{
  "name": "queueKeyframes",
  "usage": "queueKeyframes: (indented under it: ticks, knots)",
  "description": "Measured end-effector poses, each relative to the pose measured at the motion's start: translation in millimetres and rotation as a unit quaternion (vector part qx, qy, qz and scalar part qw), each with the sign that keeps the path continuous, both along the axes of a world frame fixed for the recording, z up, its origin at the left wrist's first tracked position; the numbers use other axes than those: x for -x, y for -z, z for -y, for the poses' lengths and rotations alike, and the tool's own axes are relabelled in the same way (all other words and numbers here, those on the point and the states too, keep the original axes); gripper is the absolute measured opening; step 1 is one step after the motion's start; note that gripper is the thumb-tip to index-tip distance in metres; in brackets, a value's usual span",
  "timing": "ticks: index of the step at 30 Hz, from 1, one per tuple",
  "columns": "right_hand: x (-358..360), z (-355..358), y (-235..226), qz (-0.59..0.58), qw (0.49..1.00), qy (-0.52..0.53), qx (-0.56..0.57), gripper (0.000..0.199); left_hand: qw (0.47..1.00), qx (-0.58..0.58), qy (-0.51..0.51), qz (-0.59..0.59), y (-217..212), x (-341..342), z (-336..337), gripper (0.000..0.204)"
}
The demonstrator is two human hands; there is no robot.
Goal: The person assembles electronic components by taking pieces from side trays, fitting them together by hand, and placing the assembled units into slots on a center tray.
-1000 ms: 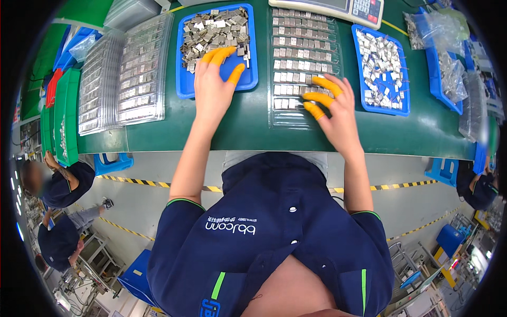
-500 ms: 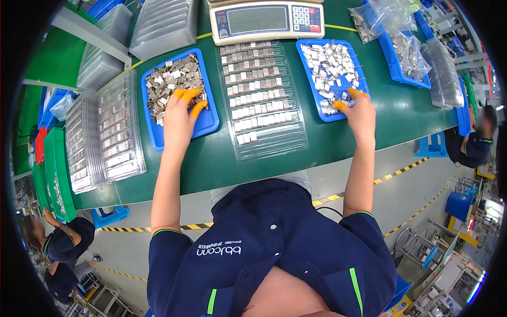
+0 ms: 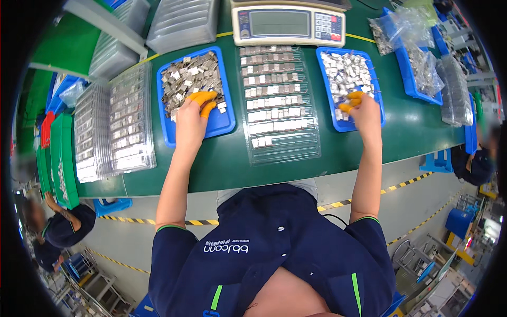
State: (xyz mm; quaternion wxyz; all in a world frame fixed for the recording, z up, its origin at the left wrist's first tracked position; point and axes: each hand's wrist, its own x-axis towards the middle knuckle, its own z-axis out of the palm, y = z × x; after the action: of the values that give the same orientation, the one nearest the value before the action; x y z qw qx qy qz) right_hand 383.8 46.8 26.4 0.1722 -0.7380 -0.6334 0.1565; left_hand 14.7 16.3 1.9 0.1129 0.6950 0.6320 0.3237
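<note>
My left hand [image 3: 191, 117], with yellow finger cots, reaches over a blue tray [image 3: 218, 127] of small silver metal connector-like parts [image 3: 191, 78]. Its fingers are bent, thumb and forefinger tips near each other at the pile's edge. On the right, my right hand [image 3: 366, 114], also with yellow cots, is in another blue tray [image 3: 344, 127] of small white parts [image 3: 346, 71]. Its thumb and finger are drawn together; anything pinched in either hand is too small to make out. Between the trays lies a clear plastic blister tray [image 3: 285, 155] with rows of parts; its nearest filled row is partial.
A weighing scale [image 3: 289, 26] stands behind the blister tray. Stacked clear trays [image 3: 182, 24] are at the back left, filled ones [image 3: 129, 121] at left. A blue bin [image 3: 422, 90] with bagged parts is at right. A person [image 3: 71, 224] works at far left, another [image 3: 475, 164] at far right.
The view has shifted, so the table appears farther right. My right hand has moved leftward within its tray, its fingertips closer together. My left hand stays over the silver parts.
</note>
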Motion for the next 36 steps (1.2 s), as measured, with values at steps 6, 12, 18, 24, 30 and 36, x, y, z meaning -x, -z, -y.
queueKeyframes:
  ticks: [6, 12, 18, 24, 30, 36]
  knots:
    - [-16, -5, -1, -0.007, 0.995, 0.068, -0.077, 0.021, 0.994, 0.061, -0.03, 0.081, 7, 4, -4, 0.032]
    - [-3, -5, 14, 0.042, 0.998, 0.021, -0.051, 0.027, 0.989, 0.103, -0.05, 0.095, 10, 8, 4, 0.033]
    - [-9, -8, 23, -0.015, 0.999, 0.0, -0.035, 0.037, 0.902, 0.07, -0.058, 0.421, -13, 3, 8, 0.024]
    - [-4, -2, 10, -0.112, 0.989, 0.051, -0.087, 0.03, 0.798, 0.09, -0.049, 0.593, -24, -10, 16, 0.03]
    - [-7, 4, 3, -0.159, 0.973, 0.082, -0.143, 0.027, 0.788, 0.128, -0.045, 0.601, -28, -25, 25, 0.03]
    - [54, 25, -22, -0.413, 0.904, 0.006, -0.11, 0.023, 0.815, 0.123, 0.032, 0.565, -32, -56, 29, 0.029]
